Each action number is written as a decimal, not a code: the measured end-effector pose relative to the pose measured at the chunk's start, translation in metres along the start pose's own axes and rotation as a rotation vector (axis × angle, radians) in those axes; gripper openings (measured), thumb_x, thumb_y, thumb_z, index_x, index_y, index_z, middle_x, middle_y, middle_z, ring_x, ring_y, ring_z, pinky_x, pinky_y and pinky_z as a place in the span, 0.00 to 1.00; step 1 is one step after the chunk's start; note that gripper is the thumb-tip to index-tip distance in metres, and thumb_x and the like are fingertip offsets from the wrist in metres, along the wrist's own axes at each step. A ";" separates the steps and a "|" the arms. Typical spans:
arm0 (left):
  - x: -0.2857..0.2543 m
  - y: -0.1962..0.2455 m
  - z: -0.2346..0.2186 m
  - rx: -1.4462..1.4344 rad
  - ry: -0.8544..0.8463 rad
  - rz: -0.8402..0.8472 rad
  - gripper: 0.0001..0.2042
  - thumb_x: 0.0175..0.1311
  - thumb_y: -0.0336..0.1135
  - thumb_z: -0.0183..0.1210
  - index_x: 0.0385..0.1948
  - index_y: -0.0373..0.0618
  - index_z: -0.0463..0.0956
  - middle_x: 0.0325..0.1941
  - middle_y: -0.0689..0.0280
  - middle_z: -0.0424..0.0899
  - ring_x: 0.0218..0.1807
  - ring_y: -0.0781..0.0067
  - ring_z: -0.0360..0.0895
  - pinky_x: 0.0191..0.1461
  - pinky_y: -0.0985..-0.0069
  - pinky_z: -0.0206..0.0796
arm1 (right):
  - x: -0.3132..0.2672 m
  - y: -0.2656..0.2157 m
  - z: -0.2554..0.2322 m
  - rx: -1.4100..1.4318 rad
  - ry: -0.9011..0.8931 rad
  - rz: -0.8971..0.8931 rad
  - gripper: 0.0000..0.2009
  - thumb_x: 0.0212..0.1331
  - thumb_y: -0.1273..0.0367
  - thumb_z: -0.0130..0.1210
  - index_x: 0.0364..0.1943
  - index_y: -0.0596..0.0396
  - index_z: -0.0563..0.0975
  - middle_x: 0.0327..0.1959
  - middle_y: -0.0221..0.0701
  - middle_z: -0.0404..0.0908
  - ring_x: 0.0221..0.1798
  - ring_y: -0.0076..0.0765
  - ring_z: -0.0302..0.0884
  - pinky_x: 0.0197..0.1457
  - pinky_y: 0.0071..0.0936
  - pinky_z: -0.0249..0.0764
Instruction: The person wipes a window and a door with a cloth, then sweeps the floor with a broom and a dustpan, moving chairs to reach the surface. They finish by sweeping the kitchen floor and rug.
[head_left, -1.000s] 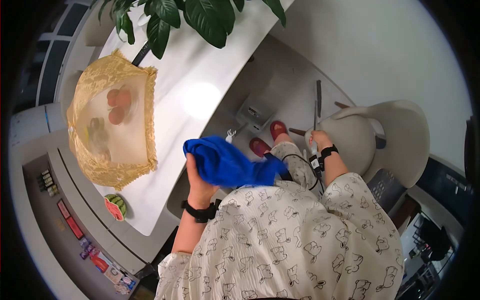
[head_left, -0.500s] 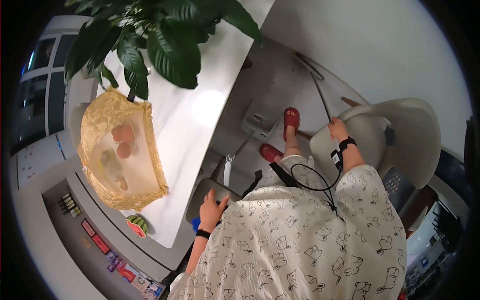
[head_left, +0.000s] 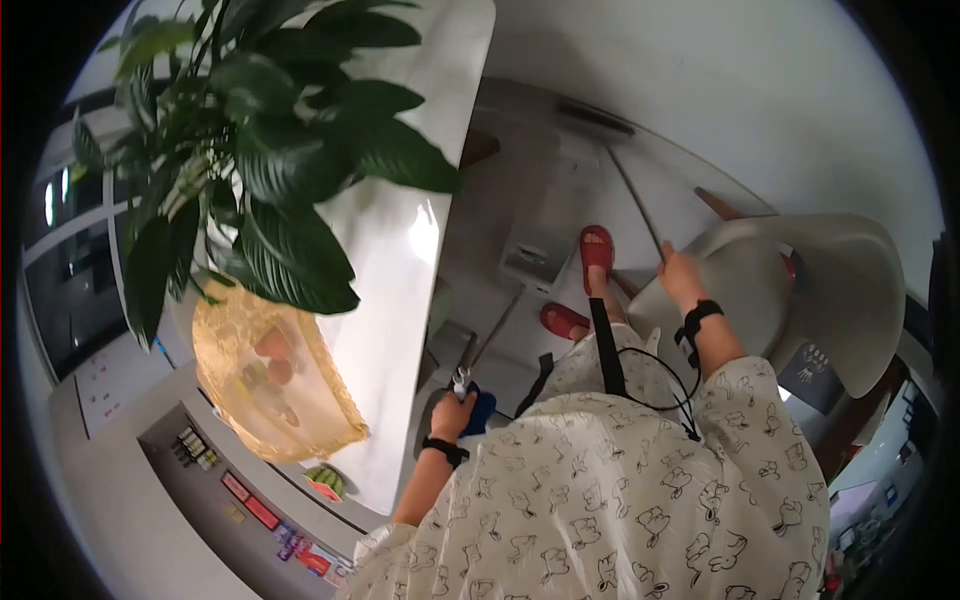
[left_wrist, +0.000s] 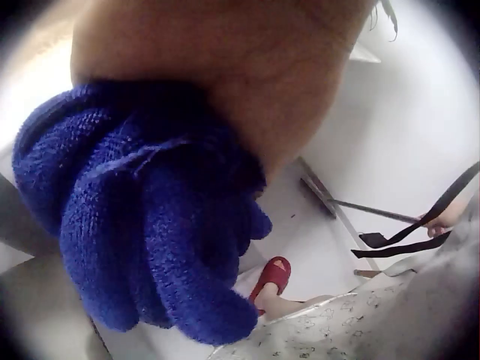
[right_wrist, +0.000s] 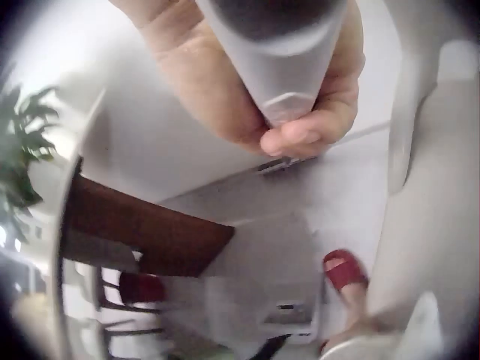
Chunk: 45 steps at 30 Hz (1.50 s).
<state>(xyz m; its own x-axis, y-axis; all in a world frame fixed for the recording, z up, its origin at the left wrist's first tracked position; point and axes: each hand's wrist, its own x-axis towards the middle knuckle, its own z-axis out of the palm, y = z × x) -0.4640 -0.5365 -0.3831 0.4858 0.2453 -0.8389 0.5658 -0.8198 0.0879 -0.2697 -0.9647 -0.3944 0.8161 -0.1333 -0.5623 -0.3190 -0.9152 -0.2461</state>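
A person in a pale garment point(head_left: 600, 490) with animal outlines stood beside a white surface point(head_left: 385, 345), hands apart. The right hand point(head_left: 682, 280) had its fingers curled round a slim dark pole point(head_left: 633, 195). From that hand the pole's long axis ran forward and to the person's left, ending in a wide dark head point(head_left: 597, 120) on the floor near the foot of the wall point(head_left: 720, 100).

The left hand point(head_left: 455, 417) gripped a bunched blue cloth point(left_wrist: 142, 217), with a white hook point(head_left: 461, 380) right at its fingers (whether it also held the hook, I could not tell). A second pole point(head_left: 497, 325) slanted forward and rightward from there to a pale dustpan-like piece point(head_left: 537, 262) on the floor. That piece lay nearer the person than the dark head, just left of the forward red slipper point(head_left: 597, 247). The left hand was nearer the hook; the right hand alone worked the dark pole, just beside a beige chair point(head_left: 840, 300).
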 end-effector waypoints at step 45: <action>-0.012 0.035 -0.019 0.036 -0.075 -0.077 0.27 0.55 0.52 0.50 0.37 0.28 0.66 0.32 0.41 0.75 0.38 0.43 0.73 0.41 0.59 0.66 | 0.083 0.009 -0.070 -0.321 -0.171 -0.070 0.27 0.51 0.75 0.42 0.60 0.47 0.55 0.25 0.45 0.74 0.30 0.50 0.73 0.34 0.40 0.70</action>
<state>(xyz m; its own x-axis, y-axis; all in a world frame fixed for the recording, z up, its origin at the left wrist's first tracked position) -0.4370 -0.5586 -0.3599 0.3897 0.2705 -0.8803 0.5749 -0.8182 0.0031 -0.1714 -1.0105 -0.3882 0.7298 -0.0253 -0.6831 -0.0754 -0.9962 -0.0437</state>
